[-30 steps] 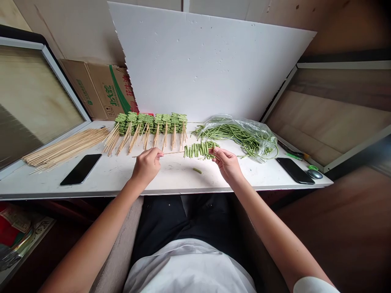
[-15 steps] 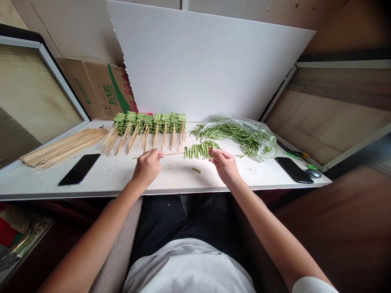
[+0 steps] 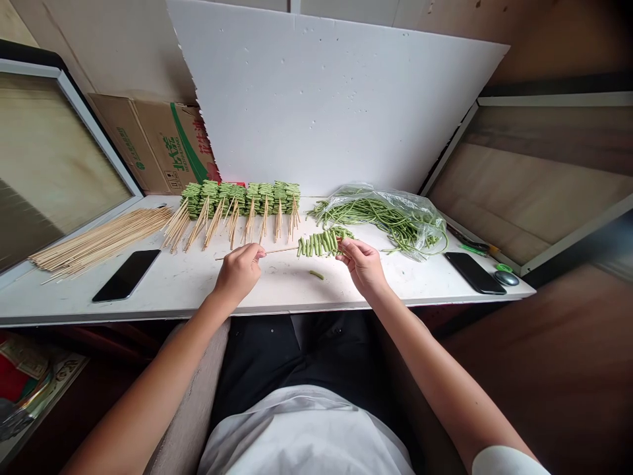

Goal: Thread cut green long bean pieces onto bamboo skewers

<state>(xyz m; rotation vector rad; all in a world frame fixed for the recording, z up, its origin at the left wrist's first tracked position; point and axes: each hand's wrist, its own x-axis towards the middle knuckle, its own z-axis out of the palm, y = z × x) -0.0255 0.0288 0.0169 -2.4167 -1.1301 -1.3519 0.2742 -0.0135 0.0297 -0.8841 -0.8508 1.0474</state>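
My left hand (image 3: 240, 269) is closed on a thin wooden skewer (image 3: 281, 250), which runs to the right through a row of short green bean pieces (image 3: 316, 244). At the right end of that row, my right hand (image 3: 362, 262) is closed, its fingertips pinching at the last pieces. The skewer is held roughly level above the white table (image 3: 287, 290). One loose bean piece (image 3: 316, 274) lies on the table below the row. Behind stand stacked bean skewers (image 3: 240, 201), their sticks pointing forward. What exactly my right fingertips grip is partly hidden.
Long green beans (image 3: 380, 214) in a clear plastic bag lie at the back right. Bare skewers (image 3: 106, 239) and a phone (image 3: 126, 275) are on the left. Another phone (image 3: 473, 273) and a dark round object (image 3: 506, 278) sit at the right. A white board (image 3: 336, 105) stands behind.
The view has shifted slightly. Both hands keep their hold, and the row of bean pieces looks nearly the same, with a slight change in the pieces' tilt.
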